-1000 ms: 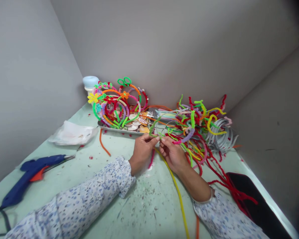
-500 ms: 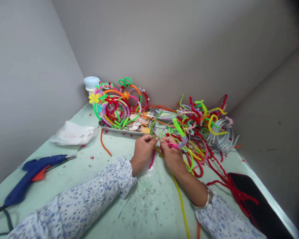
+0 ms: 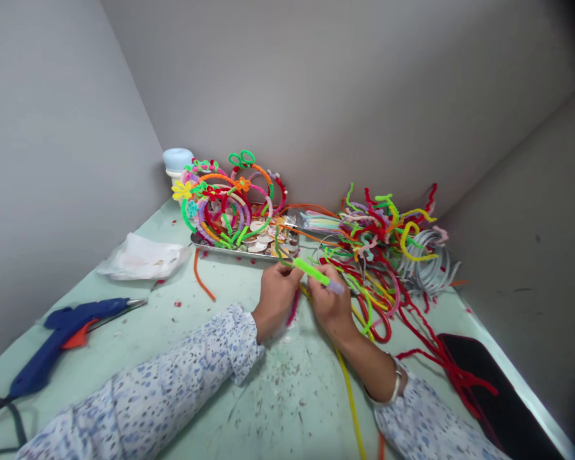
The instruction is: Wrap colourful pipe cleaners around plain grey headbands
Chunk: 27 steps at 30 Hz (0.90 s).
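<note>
My left hand (image 3: 278, 295) is closed in a pinch at the middle of the table, with a thin green pipe cleaner (image 3: 278, 248) rising from its fingertips. Close beside it, my right hand (image 3: 329, 305) is closed on a headband wrapped in pipe cleaner. The headband's bright green section (image 3: 311, 271) and purple section (image 3: 335, 287) slant across above the right fingers. The fingertips of both hands nearly meet. A magenta strand (image 3: 293, 309) hangs below them, and a yellow pipe cleaner (image 3: 349, 390) runs from under the right hand toward me.
A metal tray (image 3: 230, 252) holds finished headbands (image 3: 220, 211) and flat pieces. Right of it lie tangled pipe cleaners (image 3: 378, 236) and grey bare bands (image 3: 426, 262). A blue glue gun (image 3: 62, 338), plastic packet (image 3: 144, 257), lidded jar (image 3: 177, 160) and black phone (image 3: 489, 383) surround the work.
The held headband has turned, so its green end now points left toward my left hand. The thin green strand has shifted left and stands more upright.
</note>
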Each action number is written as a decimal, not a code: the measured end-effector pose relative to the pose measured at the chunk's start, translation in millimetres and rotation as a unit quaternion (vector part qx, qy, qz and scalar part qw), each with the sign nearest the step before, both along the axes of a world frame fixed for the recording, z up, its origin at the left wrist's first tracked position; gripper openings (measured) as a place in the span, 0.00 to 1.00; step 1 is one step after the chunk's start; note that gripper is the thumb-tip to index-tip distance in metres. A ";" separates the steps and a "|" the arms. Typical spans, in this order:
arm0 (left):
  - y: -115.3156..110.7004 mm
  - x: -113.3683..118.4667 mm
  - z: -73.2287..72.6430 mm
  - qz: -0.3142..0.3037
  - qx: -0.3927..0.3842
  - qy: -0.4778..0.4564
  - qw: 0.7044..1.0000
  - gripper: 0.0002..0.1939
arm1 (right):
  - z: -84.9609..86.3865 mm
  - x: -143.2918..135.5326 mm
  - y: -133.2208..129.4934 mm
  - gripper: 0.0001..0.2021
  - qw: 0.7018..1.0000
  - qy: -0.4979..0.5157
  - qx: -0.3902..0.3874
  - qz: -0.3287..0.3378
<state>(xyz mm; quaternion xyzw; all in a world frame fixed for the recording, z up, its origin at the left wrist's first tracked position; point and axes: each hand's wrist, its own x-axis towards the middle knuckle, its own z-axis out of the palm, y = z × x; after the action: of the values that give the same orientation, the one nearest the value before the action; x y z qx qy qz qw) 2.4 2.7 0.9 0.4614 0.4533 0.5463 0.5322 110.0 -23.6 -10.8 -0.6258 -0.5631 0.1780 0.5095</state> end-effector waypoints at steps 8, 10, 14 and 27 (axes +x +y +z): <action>0.3 -1.9 3.4 -0.024 -0.006 0.041 0.999 0.14 | 1.0 1.1 -5.7 0.07 0.984 -0.161 0.076 -0.001; 1.2 -1.4 3.5 -0.024 -0.006 0.041 0.999 0.14 | 0.8 1.7 -5.2 0.07 0.975 -0.204 0.091 -0.003; 2.1 -0.3 2.1 -0.012 -0.006 0.032 0.999 0.12 | 0.7 1.4 -4.3 0.08 0.954 -0.277 0.111 -0.018; -0.1 2.1 4.9 -0.005 -0.057 -0.023 0.998 0.11 | 1.7 -1.1 -6.6 0.08 0.950 -0.303 0.080 -0.013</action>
<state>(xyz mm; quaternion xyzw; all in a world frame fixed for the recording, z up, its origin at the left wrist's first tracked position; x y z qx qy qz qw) 4.5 2.6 5.8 0.4200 0.4687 0.5275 0.5706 108.9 -30.2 -9.1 -0.6145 -0.6953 -0.0717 0.3657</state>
